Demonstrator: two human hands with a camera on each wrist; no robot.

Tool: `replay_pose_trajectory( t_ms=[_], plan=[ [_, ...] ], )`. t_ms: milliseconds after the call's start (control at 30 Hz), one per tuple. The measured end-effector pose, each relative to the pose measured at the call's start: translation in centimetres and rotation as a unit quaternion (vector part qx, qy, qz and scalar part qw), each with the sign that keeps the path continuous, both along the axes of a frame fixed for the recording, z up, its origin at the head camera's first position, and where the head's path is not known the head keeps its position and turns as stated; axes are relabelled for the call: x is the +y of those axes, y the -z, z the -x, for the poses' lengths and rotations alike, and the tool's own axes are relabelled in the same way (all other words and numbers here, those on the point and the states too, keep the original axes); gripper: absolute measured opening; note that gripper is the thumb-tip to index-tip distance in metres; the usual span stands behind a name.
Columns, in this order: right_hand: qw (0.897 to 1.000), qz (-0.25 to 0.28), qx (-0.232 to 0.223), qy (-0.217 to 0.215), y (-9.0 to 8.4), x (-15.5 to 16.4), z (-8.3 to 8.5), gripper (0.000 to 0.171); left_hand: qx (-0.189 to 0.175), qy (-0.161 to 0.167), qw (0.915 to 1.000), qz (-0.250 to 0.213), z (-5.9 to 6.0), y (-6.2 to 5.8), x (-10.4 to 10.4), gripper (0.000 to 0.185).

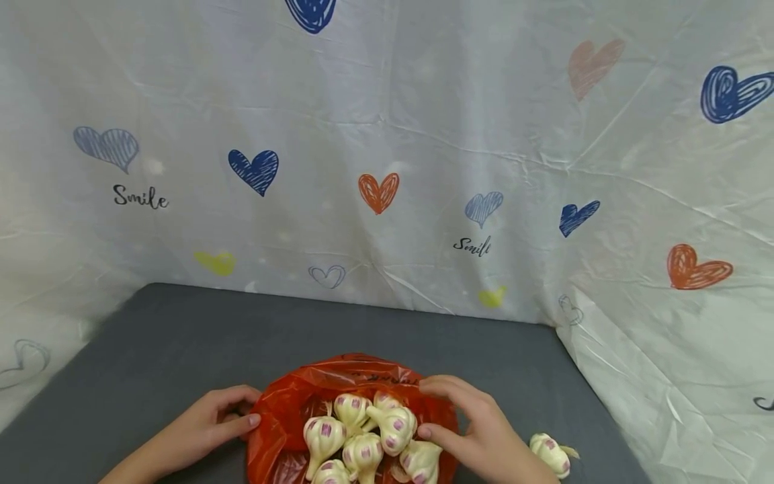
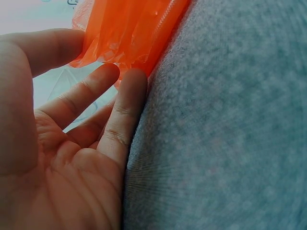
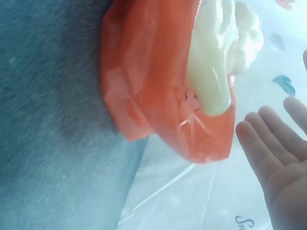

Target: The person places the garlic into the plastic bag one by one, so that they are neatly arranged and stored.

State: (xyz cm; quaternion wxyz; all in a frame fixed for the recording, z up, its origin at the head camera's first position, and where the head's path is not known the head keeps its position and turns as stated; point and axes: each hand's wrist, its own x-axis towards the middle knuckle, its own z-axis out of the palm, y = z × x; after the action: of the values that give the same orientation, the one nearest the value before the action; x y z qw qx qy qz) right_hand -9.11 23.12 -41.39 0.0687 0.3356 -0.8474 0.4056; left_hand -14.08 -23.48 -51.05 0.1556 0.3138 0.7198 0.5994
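A red plastic bag [image 1: 357,366] stands with its mouth wide, holding several white garlic bulbs [image 1: 396,427] with purple marks. At the bag's left side, my left hand [image 1: 208,423] touches the plastic with thumb and fingertips. The left wrist view shows those fingers [image 2: 125,103] fairly straight and spread against the bag's folds. Over the right rim is my right hand [image 1: 484,430], its thumb near a bulb. In the right wrist view, its straight fingers [image 3: 268,134] stand beside the bag [image 3: 144,72], and nothing is held.
One loose garlic bulb [image 1: 550,455] lies on the dark grey table [image 1: 290,329], right of my right hand. A pale sheet printed with hearts [image 1: 338,222] hangs behind the table and along its sides.
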Motion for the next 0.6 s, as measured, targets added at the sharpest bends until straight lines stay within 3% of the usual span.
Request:
replay_pose_trajectory(
  t_ms=[600],
  plan=[
    [0.998, -0.019, 0.017, 0.060, 0.6, 2.0, -0.4, 0.039, -0.005, 0.004, 1.0000, 0.006, 0.0, -0.2, -0.1, 0.027]
  ],
)
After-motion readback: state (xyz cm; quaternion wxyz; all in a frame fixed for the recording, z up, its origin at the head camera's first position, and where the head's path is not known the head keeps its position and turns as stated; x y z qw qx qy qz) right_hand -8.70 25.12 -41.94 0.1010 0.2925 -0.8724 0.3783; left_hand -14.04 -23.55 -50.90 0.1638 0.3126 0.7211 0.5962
